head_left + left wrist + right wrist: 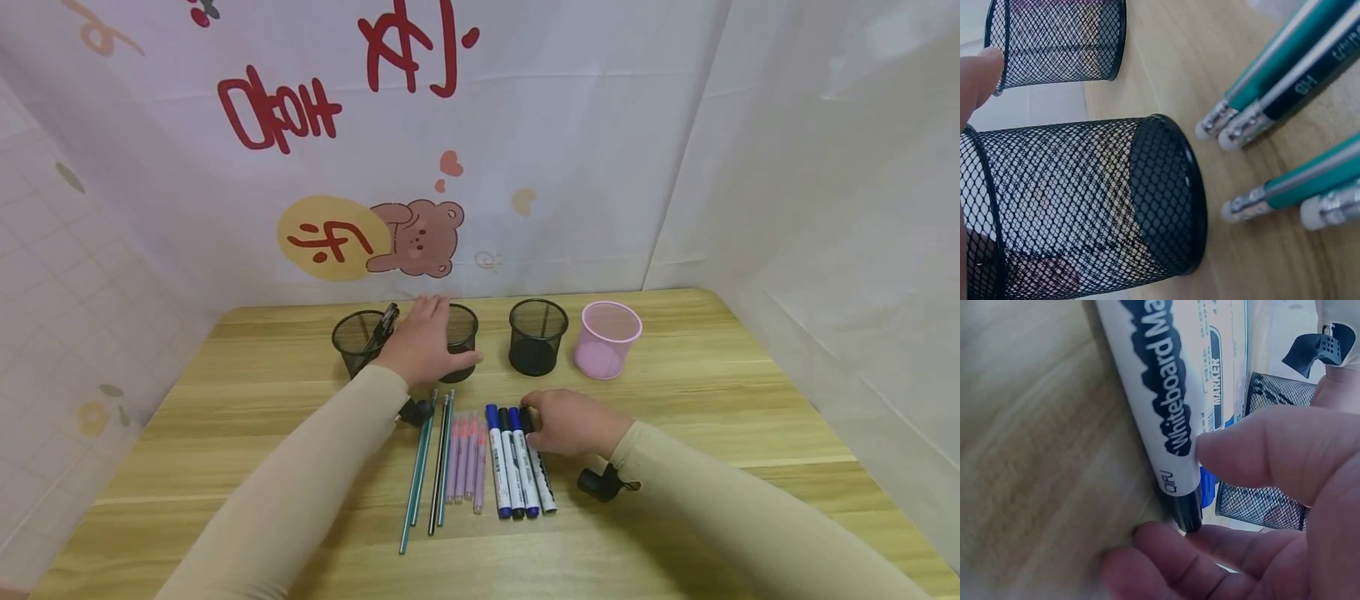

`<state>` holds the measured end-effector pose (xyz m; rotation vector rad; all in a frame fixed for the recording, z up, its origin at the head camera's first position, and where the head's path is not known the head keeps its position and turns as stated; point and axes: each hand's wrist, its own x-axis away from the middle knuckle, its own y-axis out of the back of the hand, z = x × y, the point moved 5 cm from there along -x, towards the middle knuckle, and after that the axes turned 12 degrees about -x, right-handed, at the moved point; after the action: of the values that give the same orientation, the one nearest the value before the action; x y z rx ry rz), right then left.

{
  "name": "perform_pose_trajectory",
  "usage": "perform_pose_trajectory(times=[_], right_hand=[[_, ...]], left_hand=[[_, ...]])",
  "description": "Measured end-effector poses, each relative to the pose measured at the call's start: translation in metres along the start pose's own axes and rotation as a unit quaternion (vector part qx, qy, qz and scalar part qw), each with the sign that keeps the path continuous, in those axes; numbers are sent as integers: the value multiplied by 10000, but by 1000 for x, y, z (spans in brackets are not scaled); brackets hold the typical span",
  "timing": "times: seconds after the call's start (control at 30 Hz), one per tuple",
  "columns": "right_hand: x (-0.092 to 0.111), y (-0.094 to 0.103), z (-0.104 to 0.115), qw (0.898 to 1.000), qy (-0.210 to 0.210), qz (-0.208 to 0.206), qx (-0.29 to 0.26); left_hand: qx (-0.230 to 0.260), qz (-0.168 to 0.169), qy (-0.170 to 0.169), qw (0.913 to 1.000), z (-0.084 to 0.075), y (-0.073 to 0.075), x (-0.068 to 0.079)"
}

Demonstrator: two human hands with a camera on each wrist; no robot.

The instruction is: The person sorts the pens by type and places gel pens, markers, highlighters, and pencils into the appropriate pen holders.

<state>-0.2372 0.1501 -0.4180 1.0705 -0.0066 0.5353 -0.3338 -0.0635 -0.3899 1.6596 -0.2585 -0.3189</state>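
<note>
My left hand [423, 342] reaches over the second black mesh pen cup [462, 329], thumb stretched across its front and fingers spread toward the back. The left wrist view shows that cup [1085, 206] close up, with the thumb tip [985, 72] near the upper left. My right hand [573, 422] is at the right end of a row of whiteboard markers [504, 471]. There it holds the black-capped whiteboard marker [1163, 406], thumb against the white barrel and fingers curled by the cap.
At the left, a black mesh cup [352, 337] holds black pens [382, 327]. Another black cup [538, 337] and a pink cup [606, 342] stand to the right. Several pencils [420, 471] and lilac pens [461, 462] lie beside the markers. A printed cloth [570, 167] hangs behind the table.
</note>
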Motion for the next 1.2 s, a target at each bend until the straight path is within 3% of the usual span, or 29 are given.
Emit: perform_pose_trajectory(times=[1.2], right_hand=[[-2, 4, -2, 9986, -192, -406, -290]], left_hand=[[-77, -194, 100, 9997, -1, -1, 3]])
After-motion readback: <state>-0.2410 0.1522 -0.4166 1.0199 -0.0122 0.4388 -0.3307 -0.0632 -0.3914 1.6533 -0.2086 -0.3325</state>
